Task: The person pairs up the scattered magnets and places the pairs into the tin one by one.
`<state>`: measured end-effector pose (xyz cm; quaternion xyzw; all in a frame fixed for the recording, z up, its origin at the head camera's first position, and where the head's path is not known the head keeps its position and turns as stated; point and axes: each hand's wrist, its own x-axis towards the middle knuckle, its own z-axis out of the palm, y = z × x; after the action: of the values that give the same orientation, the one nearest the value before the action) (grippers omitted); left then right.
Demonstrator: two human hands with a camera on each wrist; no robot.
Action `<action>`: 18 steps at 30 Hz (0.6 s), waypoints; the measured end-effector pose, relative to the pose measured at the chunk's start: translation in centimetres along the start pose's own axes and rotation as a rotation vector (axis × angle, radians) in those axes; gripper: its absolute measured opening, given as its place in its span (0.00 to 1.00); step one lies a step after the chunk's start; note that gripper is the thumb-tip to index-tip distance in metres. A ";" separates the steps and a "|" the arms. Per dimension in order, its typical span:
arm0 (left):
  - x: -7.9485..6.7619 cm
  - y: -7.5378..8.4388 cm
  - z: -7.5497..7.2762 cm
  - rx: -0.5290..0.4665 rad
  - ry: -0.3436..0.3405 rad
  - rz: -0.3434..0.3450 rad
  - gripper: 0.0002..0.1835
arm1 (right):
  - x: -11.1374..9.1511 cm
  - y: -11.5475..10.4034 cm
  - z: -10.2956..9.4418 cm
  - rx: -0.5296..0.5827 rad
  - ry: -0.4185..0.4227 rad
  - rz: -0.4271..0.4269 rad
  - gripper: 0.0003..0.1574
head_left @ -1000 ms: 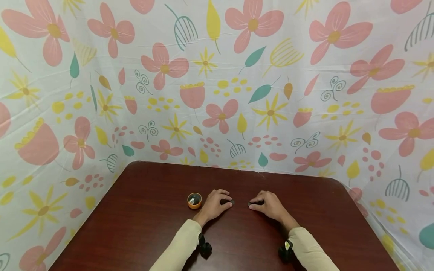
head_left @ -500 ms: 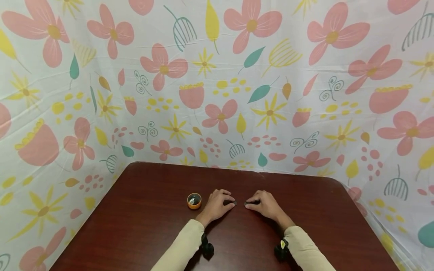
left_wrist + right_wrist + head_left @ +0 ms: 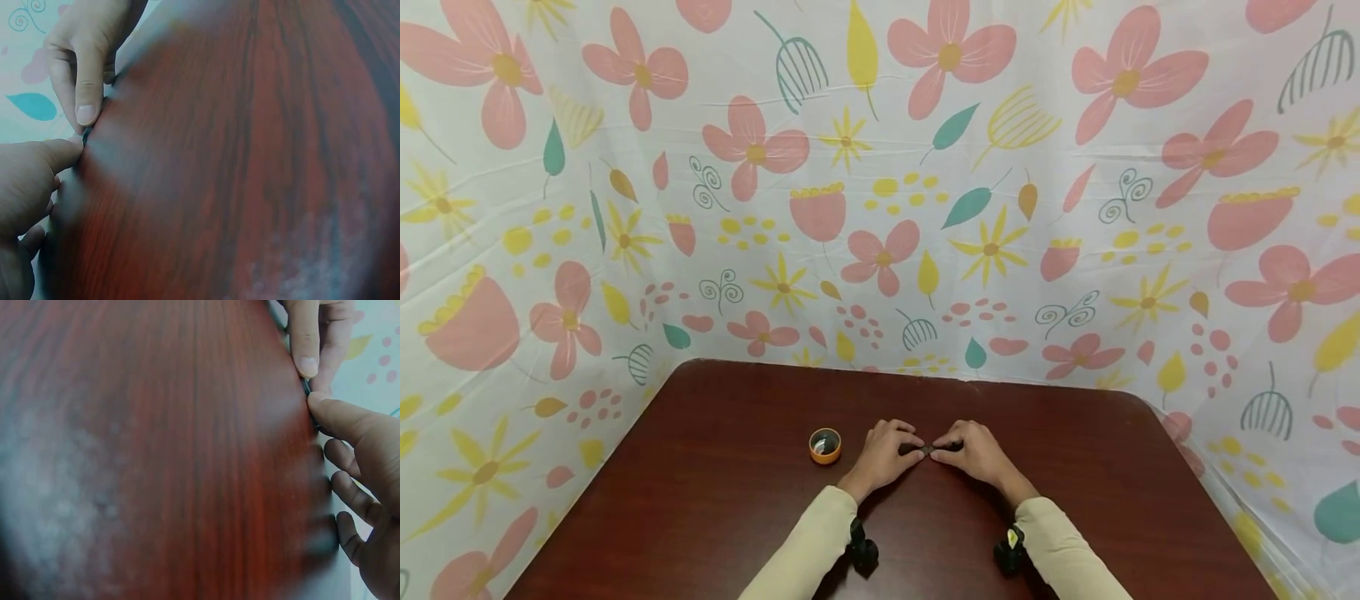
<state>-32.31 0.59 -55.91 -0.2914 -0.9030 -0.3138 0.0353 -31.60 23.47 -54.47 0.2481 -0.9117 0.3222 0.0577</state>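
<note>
My left hand (image 3: 883,454) pinches a small dark flat disc between thumb and fingers, just over the table. Facing it, my right hand (image 3: 977,454) pinches a second small dark disc. The two dark discs (image 3: 928,451) meet edge to edge, mostly covered by the fingertips; whether they overlap I cannot tell. In the left wrist view a thin dark edge (image 3: 86,134) shows between the two thumbs. From the right wrist, the dark sliver (image 3: 305,386) appears between the thumb tips, with the other right fingers spread loosely behind.
Left of my left hand stands a small round orange container (image 3: 825,447) with a dark, shiny inside. The dark red wooden table (image 3: 737,508) ends at a flower-printed cloth wall (image 3: 880,208) behind and at the sides. A black device sits at each wrist.
Both hands have moved towards each other, bringing the two discs from a clear gap to meeting. The orange container stays where it was on the table; the view has shifted slightly.
</note>
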 end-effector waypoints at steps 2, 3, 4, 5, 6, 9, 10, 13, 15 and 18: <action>0.0 0.0 0.0 -0.006 0.000 0.002 0.12 | 0.0 0.0 0.1 0.003 0.007 0.009 0.10; 0.0 0.0 0.0 -0.009 -0.002 0.001 0.12 | -0.1 0.0 0.1 0.003 0.010 0.010 0.10; 0.0 0.0 0.0 -0.011 -0.004 0.000 0.12 | -0.1 0.0 0.1 0.003 0.010 0.012 0.10; 0.0 -0.1 0.0 -0.015 -0.006 -0.001 0.12 | -0.1 0.0 0.0 0.003 0.008 0.018 0.10; 0.1 -0.1 0.0 -0.018 -0.008 -0.001 0.12 | -0.1 0.0 0.0 0.003 0.007 0.024 0.10; 0.1 -0.2 0.0 -0.023 -0.017 -0.007 0.12 | -0.1 -0.1 0.1 -0.002 0.000 0.039 0.10; 0.1 -0.2 0.0 -0.025 -0.019 -0.007 0.12 | -0.1 -0.1 0.1 -0.003 -0.002 0.045 0.10; 0.0 -0.2 0.0 -0.025 -0.021 -0.009 0.13 | -0.1 -0.1 0.2 -0.004 -0.001 0.054 0.10; 0.0 -0.2 0.0 -0.023 -0.018 -0.006 0.13 | -0.2 -0.1 0.2 -0.004 0.001 0.051 0.10; 0.0 -0.1 0.0 -0.023 -0.013 -0.002 0.13 | -0.2 -0.1 0.2 0.003 0.002 0.048 0.10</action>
<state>-32.36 0.51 -55.92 -0.2931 -0.8998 -0.3221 0.0256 -31.34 23.37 -54.58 0.2261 -0.9169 0.3250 0.0507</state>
